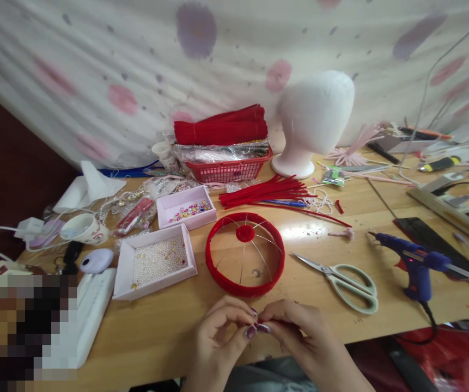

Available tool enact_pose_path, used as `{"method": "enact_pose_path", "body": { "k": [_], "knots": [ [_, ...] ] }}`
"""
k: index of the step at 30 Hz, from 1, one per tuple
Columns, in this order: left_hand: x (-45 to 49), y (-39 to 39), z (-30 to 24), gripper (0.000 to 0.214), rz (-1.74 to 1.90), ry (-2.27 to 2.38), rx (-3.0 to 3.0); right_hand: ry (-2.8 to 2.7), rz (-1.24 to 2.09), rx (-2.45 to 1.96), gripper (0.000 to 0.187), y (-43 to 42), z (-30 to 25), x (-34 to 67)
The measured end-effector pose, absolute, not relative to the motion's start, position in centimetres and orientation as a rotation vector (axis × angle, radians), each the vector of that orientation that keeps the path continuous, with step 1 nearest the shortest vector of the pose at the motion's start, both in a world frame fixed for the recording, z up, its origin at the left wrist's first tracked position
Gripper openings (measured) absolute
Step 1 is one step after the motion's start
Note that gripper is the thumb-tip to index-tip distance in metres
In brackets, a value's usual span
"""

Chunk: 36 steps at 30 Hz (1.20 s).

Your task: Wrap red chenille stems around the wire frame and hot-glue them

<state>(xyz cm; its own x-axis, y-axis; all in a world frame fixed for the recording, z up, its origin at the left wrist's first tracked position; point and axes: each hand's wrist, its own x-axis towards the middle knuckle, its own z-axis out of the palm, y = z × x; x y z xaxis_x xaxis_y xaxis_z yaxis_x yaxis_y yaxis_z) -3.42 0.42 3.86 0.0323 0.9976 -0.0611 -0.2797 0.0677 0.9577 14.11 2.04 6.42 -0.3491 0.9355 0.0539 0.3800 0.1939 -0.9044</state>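
My left hand (226,328) and my right hand (295,326) meet at the table's front edge, fingertips pinched together. Between them shows a small red piece (257,320), mostly hidden by the fingers. Just beyond lies a round frame (277,272) wrapped in red fuzzy stem, with thin wire spokes running to a red disc (245,233). Scissors with pale green handles (351,286) rest to the right of the frame, blades slightly apart. A bundle of red pipe cleaners (267,191) lies behind it.
Left are a white box of pearl beads (158,258) and a box of coloured gems (187,207). A blue glue gun (416,264) and a black phone (434,245) lie right. Behind stand a red basket (228,171) and a white foam head (316,114).
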Motion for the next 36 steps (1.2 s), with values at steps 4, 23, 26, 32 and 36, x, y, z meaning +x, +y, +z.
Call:
{"method": "enact_pose_path", "body": {
  "k": [4, 23, 26, 32, 36],
  "knots": [
    [-4.2, 0.5, 3.7, 0.017, 1.117, 0.944, 0.864, -1.946, 1.102, -1.240, 0.023, 2.2, 6.3, 14.8],
    [-5.4, 0.8, 3.3, 0.023, 1.006, 1.049, 0.781, -2.036, 1.107, -1.253, 0.024, 2.2, 6.4, 15.3],
    [-5.1, 1.0, 3.7, 0.027, 1.104, 1.230, 0.823, -1.975, 1.038, -1.336, 0.022, 2.4, 6.3, 15.0],
    [-4.1, 1.6, 4.0, 0.037, 1.185, 1.473, 0.794, -1.839, 0.936, -1.366, 0.020, 3.1, 6.0, 13.7],
    [-4.5, 2.1, 3.3, 0.029, 1.172, 1.489, 1.015, -1.809, 0.982, -1.451, 0.025, 3.3, 5.8, 13.7]
  ]
}}
